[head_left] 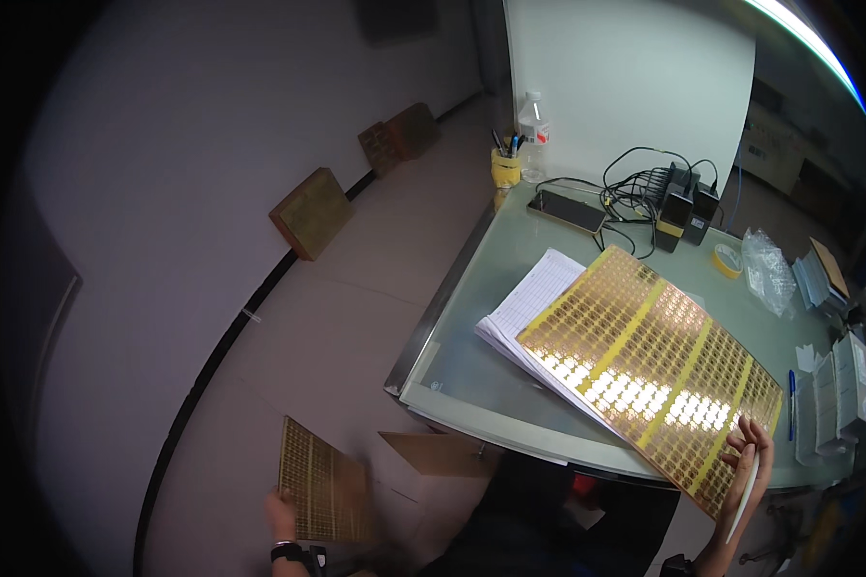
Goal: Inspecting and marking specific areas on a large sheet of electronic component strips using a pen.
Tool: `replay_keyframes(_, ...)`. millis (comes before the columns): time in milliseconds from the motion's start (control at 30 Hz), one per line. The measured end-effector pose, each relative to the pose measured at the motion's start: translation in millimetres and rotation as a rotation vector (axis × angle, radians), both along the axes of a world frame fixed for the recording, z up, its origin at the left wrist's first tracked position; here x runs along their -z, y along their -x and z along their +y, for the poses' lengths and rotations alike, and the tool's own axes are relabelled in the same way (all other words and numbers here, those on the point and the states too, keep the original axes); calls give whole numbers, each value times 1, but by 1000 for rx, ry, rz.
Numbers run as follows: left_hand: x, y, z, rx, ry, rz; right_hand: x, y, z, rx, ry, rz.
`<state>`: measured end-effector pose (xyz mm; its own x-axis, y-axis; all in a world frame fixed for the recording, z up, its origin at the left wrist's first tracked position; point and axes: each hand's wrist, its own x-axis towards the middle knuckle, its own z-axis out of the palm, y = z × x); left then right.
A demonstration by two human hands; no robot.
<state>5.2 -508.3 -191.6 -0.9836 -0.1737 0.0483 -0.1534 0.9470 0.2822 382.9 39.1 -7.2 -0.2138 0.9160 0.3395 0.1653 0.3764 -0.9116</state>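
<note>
My left hand [281, 514], low at the left beside the desk, is closed on the edge of a gold and dark patterned circuit board panel [325, 483], held upright over the floor. My right hand [752, 452] is at the lower right corner of a large gold circuit board panel [645, 356]. Its fingers are curled, with a slim white pen-like stick [744, 500] in them. Whether they also grip the panel is unclear. That panel lies slanted across a lined notebook [534, 296], its near corner jutting past the desk's front edge.
On the glass-topped desk [462, 385] are a phone [568, 211], tangled cables, chargers [676, 213], yellow tape [727, 260], a blue pen [792, 404] and a grey tray [827, 409]. A pen cup [505, 168] and bottle [534, 135] stand behind. Panel stacks [313, 213] lean along the wall.
</note>
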Motion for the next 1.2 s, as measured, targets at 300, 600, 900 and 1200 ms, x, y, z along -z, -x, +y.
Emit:
replay_keyframes(300, -137, -3, -5, -176, -609, 702, -3, 10, 2, -86, 24, 76)
replay_keyframes(600, -226, -32, 107, 225, -1833, 715, 15, -4, -7, -148, 61, 76)
replay_keyframes(900, -209, -63, 235, 398, -2024, -154, -17, 13, -25, -247, 165, 357)
replay_keyframes(1200, -210, -88, 341, 653, -1861, -741, 21, -75, 3, 106, 348, 1123)
